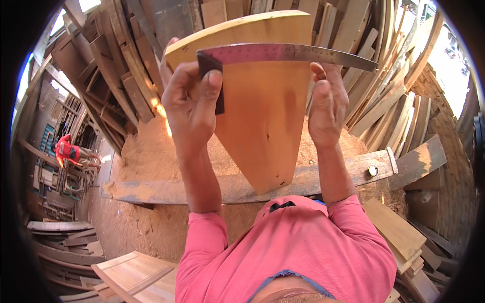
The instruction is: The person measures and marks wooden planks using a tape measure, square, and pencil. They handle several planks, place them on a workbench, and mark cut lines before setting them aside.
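Note:
A tan wooden board (262, 111) stands tilted before me, its narrow lower end on a bench plank. My left hand (189, 106) grips the dark stock of a try square (293, 52), with the thumb on the stock's face and some fingers hidden behind the board. The metal blade lies across the board's upper part and extends past its right edge. My right hand (328, 108) is beside that edge, under the blade's far end. Its fingers point upward, loosely bent and apart from the thumb; whether they touch the board I cannot tell.
Below the board runs a long worn bench plank (156, 191), with a small round yellow-and-black object (373, 171) at its right end. Sawdust (146, 151) lies behind it. Stacked boards (396, 230) rise at right, and a panel (136, 278) lies lower left. A person in red (68, 150) is far left.

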Demonstrator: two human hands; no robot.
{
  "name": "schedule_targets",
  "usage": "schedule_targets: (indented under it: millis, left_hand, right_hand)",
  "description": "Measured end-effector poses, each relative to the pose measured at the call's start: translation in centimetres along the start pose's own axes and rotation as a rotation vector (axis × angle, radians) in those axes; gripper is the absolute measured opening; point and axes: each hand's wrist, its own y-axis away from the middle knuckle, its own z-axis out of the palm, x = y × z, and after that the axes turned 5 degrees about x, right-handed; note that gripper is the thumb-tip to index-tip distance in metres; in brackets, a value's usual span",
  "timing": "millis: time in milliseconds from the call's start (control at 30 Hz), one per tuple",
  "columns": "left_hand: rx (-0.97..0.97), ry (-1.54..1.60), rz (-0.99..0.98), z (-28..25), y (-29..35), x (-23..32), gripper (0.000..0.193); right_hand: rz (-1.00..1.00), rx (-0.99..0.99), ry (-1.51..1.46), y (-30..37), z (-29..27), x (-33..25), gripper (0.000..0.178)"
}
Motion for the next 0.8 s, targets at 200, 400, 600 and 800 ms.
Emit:
schedule_targets:
  millis: [200, 400, 600, 800]
  left_hand:
    - [0.022, -0.127, 0.094, 0.8, 0.6, 1.3, 0.026]
    - [0.015, 0.004, -0.033, 0.8, 1.3, 1.5, 0.036]
    - [0.029, 0.398, -0.261, -3.0, 4.8, -3.2, 0.086]
    - [0.049, 0.080, -0.583, -1.9, 14.8, -6.6, 0.086]
  right_hand:
    - [0.311, 0.085, -1.035, -1.9, -0.1, -2.3, 0.023]
    - [0.329, 0.116, -1.022, -3.3, -1.1, -1.8, 0.026]
    - [0.478, 0.246, -1.176, -3.5, -7.8, 0.3, 0.033]
    - [0.498, 0.088, -0.116, 5.4, -12.1, 4.5, 0.032]
